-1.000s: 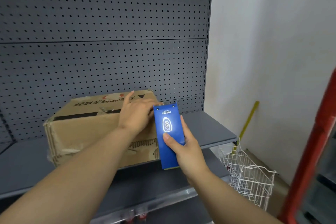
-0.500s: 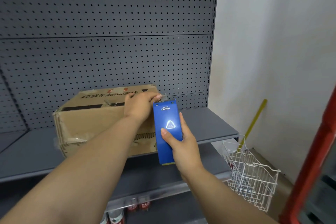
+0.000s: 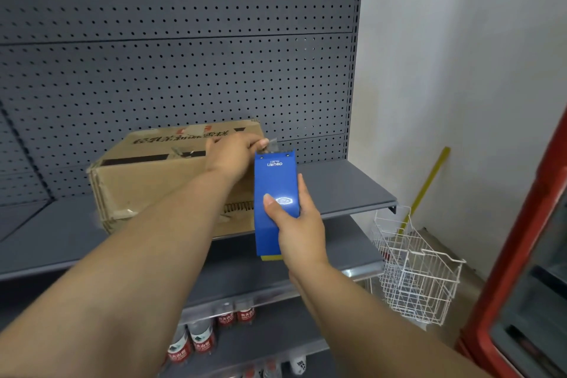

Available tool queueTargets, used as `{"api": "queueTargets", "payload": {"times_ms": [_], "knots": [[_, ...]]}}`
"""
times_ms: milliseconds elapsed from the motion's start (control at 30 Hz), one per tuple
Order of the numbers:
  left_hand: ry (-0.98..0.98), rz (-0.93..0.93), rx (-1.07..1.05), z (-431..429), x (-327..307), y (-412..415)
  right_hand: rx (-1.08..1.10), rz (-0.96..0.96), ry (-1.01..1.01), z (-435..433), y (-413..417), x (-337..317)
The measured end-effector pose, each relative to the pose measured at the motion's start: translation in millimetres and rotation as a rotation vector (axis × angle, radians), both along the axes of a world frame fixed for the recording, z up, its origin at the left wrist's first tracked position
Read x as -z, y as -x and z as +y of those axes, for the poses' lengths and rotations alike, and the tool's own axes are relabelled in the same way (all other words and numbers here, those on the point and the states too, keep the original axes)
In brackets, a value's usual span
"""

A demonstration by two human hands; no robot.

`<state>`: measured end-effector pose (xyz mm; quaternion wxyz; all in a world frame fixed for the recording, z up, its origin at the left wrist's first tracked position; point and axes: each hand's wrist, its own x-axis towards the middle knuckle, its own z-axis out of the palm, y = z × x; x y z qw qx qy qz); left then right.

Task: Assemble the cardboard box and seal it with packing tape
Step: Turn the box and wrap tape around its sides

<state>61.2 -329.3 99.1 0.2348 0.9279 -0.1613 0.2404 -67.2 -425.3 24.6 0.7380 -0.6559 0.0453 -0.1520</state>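
A brown cardboard box [image 3: 147, 181] with black print on its top stands on the grey shelf [image 3: 337, 190], flaps folded shut. My right hand [image 3: 299, 230] grips a blue tape dispenser [image 3: 276, 190] upright beside the box's right end. My left hand [image 3: 231, 153] reaches over the box's top right corner and pinches the clear tape end [image 3: 271, 144] at the dispenser's top.
A grey pegboard wall [image 3: 184, 55] backs the shelf. Lower shelves hold water bottles [image 3: 199, 337] with red labels. A white wire basket [image 3: 414, 264] sits on the floor at right, a yellow stick [image 3: 429, 181] leans on the white wall, and a red frame [image 3: 521, 255] stands at far right.
My left hand slid from the box top to the dispenser's top edge and now pinches the tape end. The view shifted slightly; the dispenser stays in my right hand.
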Motion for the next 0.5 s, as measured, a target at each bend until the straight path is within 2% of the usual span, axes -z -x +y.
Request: {"api": "queueTargets", "payload": {"times_ms": [100,500], "knots": [[-0.065,-0.032,-0.019,0,3,-5,0.012,0.026,0.012,-1,4,6],[-0.024,-0.005,-0.068,-3,3,-13,0.006,0.067,0.024,1,-4,12]]}}
